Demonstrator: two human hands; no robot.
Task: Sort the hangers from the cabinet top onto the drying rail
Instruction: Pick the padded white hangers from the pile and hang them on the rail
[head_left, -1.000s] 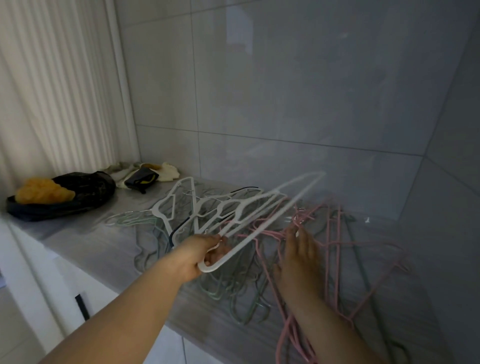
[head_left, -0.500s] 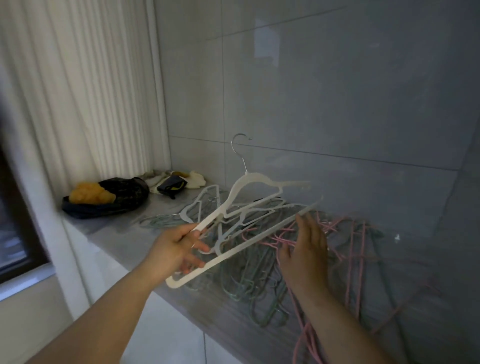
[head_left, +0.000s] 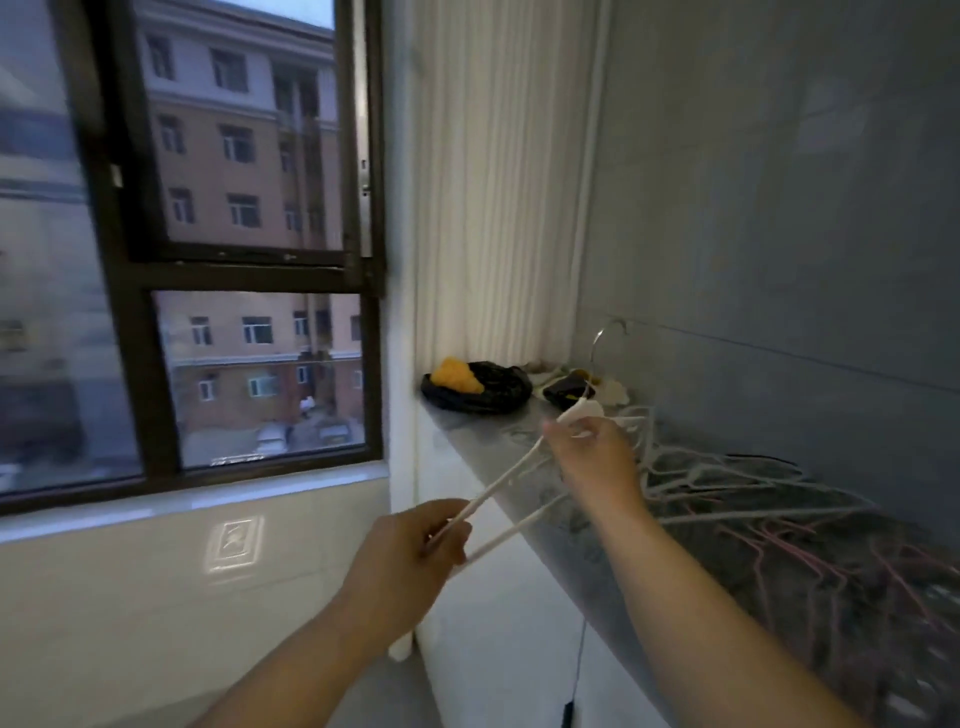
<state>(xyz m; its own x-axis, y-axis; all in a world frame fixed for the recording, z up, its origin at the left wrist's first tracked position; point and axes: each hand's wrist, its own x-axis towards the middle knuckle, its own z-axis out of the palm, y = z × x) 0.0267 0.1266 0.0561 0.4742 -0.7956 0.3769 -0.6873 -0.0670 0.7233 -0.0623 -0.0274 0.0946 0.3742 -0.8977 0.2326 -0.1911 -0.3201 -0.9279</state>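
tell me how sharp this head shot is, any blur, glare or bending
Head view: dim indoors, lit mostly by the window; motion blur smears the pink hangers and softens the white hanger; wide-angle distortion slants the dark frame; a pale reflection shines under the window.
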